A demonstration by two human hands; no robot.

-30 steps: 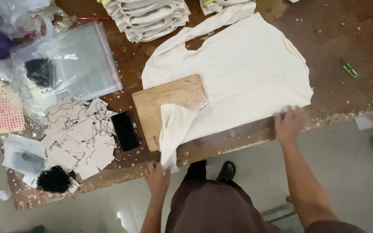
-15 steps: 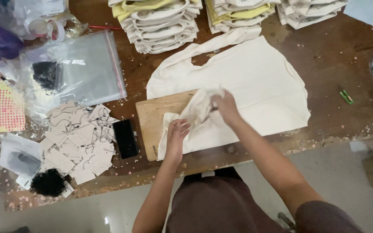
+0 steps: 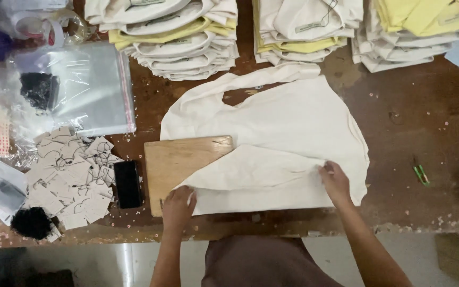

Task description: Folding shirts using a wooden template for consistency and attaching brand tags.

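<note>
- Both hands, bunched over the wooden board (image 3: 179,162) half a second ago, have spread apart, and I see the cream garment (image 3: 277,133) now folded flat.
- Left hand (image 3: 179,206): at the board's near edge, fingers curled, pinching the fold's left corner.
- Right hand (image 3: 334,180): well right of the board, fingertips pressing the fold's far end.
- Garment: overlapping the board's right part.
- Black phone (image 3: 128,184): just left of the board, beside paper tags (image 3: 70,175).
</note>
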